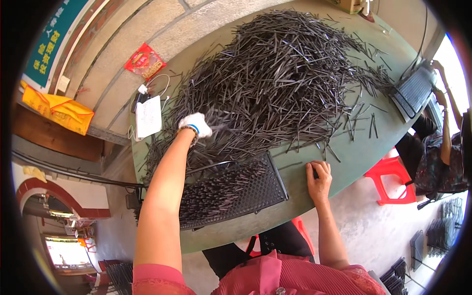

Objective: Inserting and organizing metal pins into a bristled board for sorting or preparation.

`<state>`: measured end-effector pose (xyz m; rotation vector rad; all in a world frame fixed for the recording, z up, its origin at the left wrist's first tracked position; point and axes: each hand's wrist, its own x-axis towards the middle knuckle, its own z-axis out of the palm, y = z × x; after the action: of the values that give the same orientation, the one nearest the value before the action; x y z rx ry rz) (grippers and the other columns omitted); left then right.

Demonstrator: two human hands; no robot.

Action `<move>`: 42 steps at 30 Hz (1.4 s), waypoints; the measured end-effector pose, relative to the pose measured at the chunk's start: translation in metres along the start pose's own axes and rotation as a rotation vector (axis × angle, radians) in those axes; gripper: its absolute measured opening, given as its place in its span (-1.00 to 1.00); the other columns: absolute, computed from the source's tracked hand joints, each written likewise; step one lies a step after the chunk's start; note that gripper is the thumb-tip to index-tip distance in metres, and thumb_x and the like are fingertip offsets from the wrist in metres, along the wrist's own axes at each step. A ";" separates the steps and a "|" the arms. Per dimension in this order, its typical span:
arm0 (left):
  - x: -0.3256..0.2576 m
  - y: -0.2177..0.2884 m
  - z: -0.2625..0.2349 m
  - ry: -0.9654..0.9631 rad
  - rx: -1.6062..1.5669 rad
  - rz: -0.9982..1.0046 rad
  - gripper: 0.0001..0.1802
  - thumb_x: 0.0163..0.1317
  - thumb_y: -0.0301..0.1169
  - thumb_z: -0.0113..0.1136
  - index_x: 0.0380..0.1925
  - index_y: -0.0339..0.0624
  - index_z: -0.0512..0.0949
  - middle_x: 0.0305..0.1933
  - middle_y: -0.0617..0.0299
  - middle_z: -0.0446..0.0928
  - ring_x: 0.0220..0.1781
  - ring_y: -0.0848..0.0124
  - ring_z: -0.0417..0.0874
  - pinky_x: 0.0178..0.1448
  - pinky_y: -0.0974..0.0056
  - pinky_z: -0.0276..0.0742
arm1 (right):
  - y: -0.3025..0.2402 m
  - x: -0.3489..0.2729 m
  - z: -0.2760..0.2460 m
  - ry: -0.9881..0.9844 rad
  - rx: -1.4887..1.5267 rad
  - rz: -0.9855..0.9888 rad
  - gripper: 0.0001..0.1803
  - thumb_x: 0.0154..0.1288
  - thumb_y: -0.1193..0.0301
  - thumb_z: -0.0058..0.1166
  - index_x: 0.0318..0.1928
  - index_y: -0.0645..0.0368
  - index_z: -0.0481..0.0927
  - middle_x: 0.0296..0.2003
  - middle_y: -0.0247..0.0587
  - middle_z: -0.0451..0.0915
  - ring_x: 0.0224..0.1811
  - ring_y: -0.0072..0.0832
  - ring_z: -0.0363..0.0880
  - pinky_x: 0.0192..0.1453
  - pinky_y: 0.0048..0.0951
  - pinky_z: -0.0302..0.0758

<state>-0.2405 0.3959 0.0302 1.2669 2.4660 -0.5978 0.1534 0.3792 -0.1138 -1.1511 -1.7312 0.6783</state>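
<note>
My left hand [195,124], in a white glove, reaches into a big heap of thin black sticks [285,73] spread over a round green table [354,157]; it looks blurred and closed around a few sticks. My bare right hand [319,178] rests on the table with curled fingers, just right of a black perforated tray [231,194] that holds several sticks in rows. Whether the right hand pinches a stick I cannot tell.
A second black tray [413,91] lies at the table's far right, where another person's hands [437,69] work. A red stool [391,179] stands below it. A white paper [148,117], cables and a red packet [144,61] lie at the left. More trays [445,228] are stacked on the floor.
</note>
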 end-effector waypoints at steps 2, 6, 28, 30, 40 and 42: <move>0.022 -0.054 0.009 0.088 -0.289 0.075 -0.40 -0.18 -0.20 0.36 -0.09 -0.32 0.60 -0.04 -0.15 0.64 -0.01 0.03 0.68 0.08 0.13 0.58 | -0.006 0.002 0.005 -0.007 0.034 -0.021 -0.94 0.20 0.56 0.23 -0.34 0.30 0.62 -0.29 -0.12 0.62 -0.21 -0.16 0.52 -0.09 -0.24 0.46; 0.006 -0.047 0.009 0.150 -1.125 0.248 -0.60 -0.05 -0.36 0.38 -0.21 -0.37 0.60 -0.36 0.12 0.64 -0.32 0.37 0.61 -0.14 0.25 0.54 | 0.002 -0.001 0.001 0.006 0.011 -0.010 -0.93 0.21 0.55 0.23 -0.34 0.31 0.61 -0.29 -0.12 0.62 -0.21 -0.17 0.52 -0.09 -0.25 0.47; -0.094 0.198 0.009 0.239 -2.218 0.457 -0.89 0.22 -0.46 0.32 -0.32 -0.24 0.59 -0.43 0.19 0.62 -0.47 0.39 0.62 -0.38 0.30 0.58 | 0.014 0.000 -0.030 0.186 0.345 0.240 -0.86 0.35 0.46 0.18 -0.25 0.33 0.61 -0.31 -0.24 0.59 -0.30 -0.53 0.52 -0.16 -0.54 0.46; -0.098 0.226 0.027 0.380 -2.201 0.507 -0.89 0.18 -0.50 0.34 -0.35 -0.23 0.57 -0.47 0.25 0.59 -0.52 0.44 0.57 -0.42 0.34 0.51 | 0.031 -0.001 -0.039 0.245 0.334 0.240 -0.86 0.36 0.46 0.17 -0.25 0.32 0.61 -0.29 -0.25 0.59 -0.31 -0.54 0.52 -0.18 -0.54 0.45; -0.115 0.323 0.138 0.438 -1.866 0.369 -0.64 0.12 -0.54 0.33 -0.06 -0.25 0.50 -0.20 0.27 0.61 -0.21 0.49 0.61 -0.05 0.34 0.54 | 0.034 0.004 -0.041 0.310 0.199 0.100 -0.88 0.31 0.49 0.21 -0.27 0.33 0.59 -0.29 -0.19 0.61 -0.34 -0.48 0.55 -0.19 -0.51 0.50; -0.118 0.320 0.133 0.539 -1.662 0.329 -0.64 0.14 -0.50 0.33 -0.06 -0.28 0.50 -0.19 0.17 0.63 -0.20 0.42 0.63 -0.03 0.29 0.54 | 0.037 0.003 -0.043 0.293 0.173 0.121 -0.88 0.30 0.50 0.21 -0.29 0.33 0.60 -0.30 -0.19 0.62 -0.34 -0.46 0.56 -0.19 -0.50 0.51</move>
<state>0.0993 0.4161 -0.1047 0.9303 1.8168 1.6883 0.2069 0.3951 -0.1250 -1.1770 -1.3403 0.6809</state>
